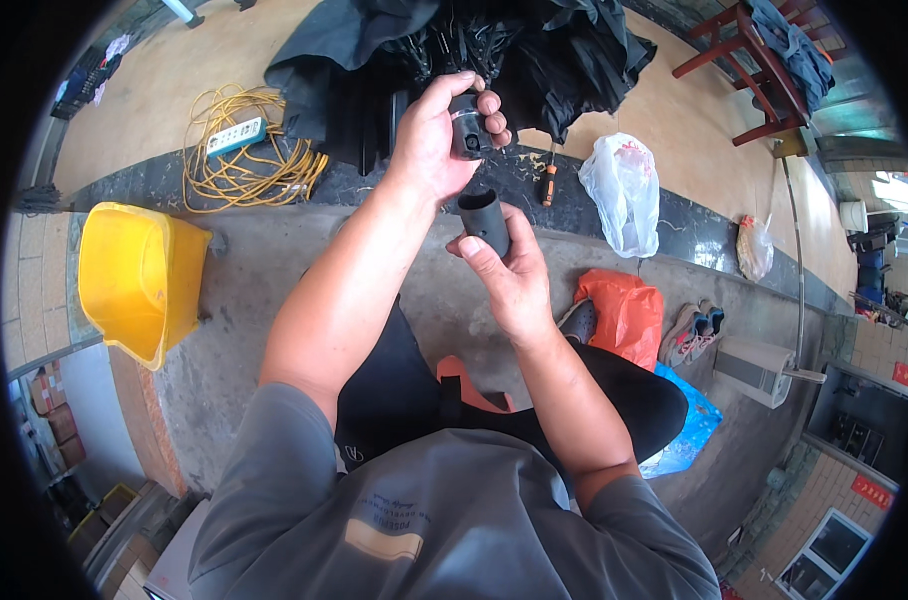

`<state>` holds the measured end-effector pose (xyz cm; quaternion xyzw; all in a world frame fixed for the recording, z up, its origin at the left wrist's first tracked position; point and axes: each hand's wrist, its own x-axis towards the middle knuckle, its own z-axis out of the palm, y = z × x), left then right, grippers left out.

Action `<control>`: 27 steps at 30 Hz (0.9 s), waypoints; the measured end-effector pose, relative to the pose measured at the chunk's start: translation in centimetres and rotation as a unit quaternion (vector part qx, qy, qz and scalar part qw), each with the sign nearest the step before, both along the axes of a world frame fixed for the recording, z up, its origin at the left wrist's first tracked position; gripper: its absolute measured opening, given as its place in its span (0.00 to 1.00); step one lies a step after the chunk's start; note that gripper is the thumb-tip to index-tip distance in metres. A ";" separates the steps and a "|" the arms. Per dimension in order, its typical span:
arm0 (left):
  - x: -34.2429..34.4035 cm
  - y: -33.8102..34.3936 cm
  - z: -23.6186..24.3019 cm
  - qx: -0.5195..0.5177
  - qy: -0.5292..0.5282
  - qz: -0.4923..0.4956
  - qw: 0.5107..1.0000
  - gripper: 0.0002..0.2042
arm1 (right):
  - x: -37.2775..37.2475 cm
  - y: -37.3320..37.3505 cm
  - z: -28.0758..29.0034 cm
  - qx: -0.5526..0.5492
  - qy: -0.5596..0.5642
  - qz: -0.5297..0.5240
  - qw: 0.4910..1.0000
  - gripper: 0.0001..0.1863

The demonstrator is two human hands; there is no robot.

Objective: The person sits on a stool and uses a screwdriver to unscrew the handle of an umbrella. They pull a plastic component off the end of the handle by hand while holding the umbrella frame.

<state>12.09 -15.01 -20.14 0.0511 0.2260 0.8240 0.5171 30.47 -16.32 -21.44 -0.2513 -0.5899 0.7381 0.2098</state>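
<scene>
My left hand [436,140] is wrapped round a black cylindrical umbrella handle piece [469,135], which has a shiny band and a small round hole or button near its lower end. Just below it, my right hand [514,275] grips a short black hollow tube [485,222] between thumb and fingers, its open end turned up toward the handle piece. A gap separates the two parts. Beyond my left hand spreads a black umbrella canopy [344,45] with its dark ribs [449,45] bunched together; whether the handle piece joins its shaft is hidden behind my fingers.
An orange-and-black screwdriver [549,182] and a white plastic bag [622,195] lie on the ledge, right of my hands. Left are a yellow cord coil [229,180], a power strip [237,137] and a yellow bin [144,280]. An orange bag [624,315] and shoes [690,332] are nearer right.
</scene>
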 end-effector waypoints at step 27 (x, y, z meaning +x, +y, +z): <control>-1.5 -2.1 -0.4 -0.027 -0.068 -0.005 0.997 0.09 | -1.0 0.8 -0.2 -0.186 0.223 0.092 0.953 0.29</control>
